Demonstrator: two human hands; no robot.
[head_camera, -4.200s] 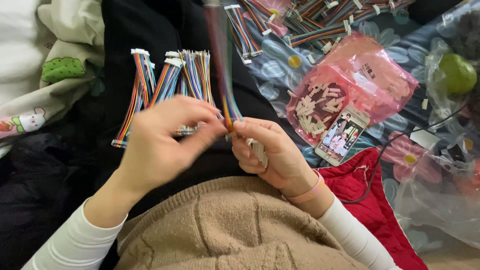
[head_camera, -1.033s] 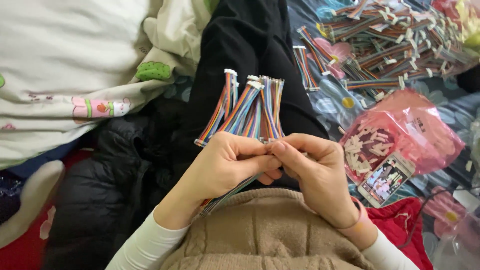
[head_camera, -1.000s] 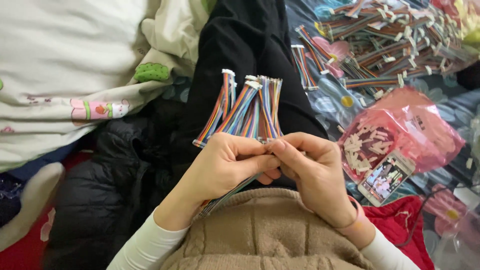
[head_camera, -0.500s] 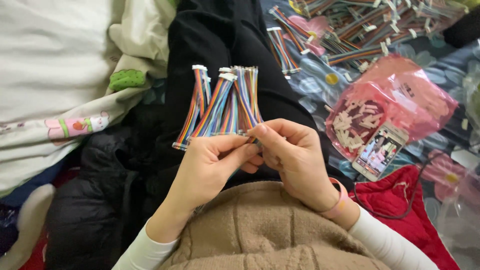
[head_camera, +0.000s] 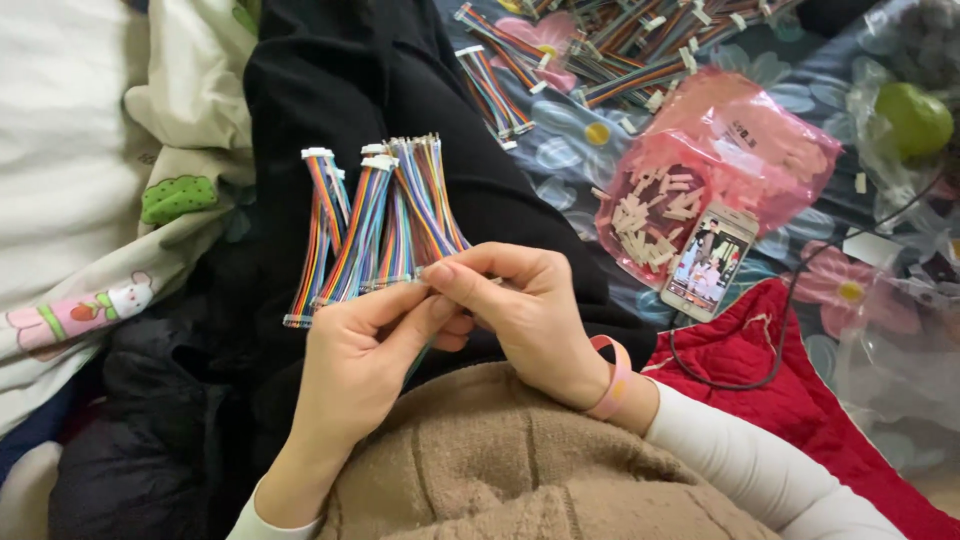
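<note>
hands: left hand (head_camera: 350, 360) and right hand (head_camera: 520, 310) meet over the lap, fingertips pinched on one cable end (head_camera: 428, 275)
done: fitted cable bundle (head_camera: 375, 220) on lap
left: big cable pile (head_camera: 610, 40), bag of connectors (head_camera: 700, 170)

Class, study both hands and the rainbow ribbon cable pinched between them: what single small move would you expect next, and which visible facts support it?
Probably a short push: the right hand and left hand meet fingertip to fingertip on one multicoloured ribbon cable, whose end is hidden under the fingers. Capped cables in a pile lie on the black-clad lap, and small white plastic connector housings fill the pink bag, so seating a housing looks likely.
</note>
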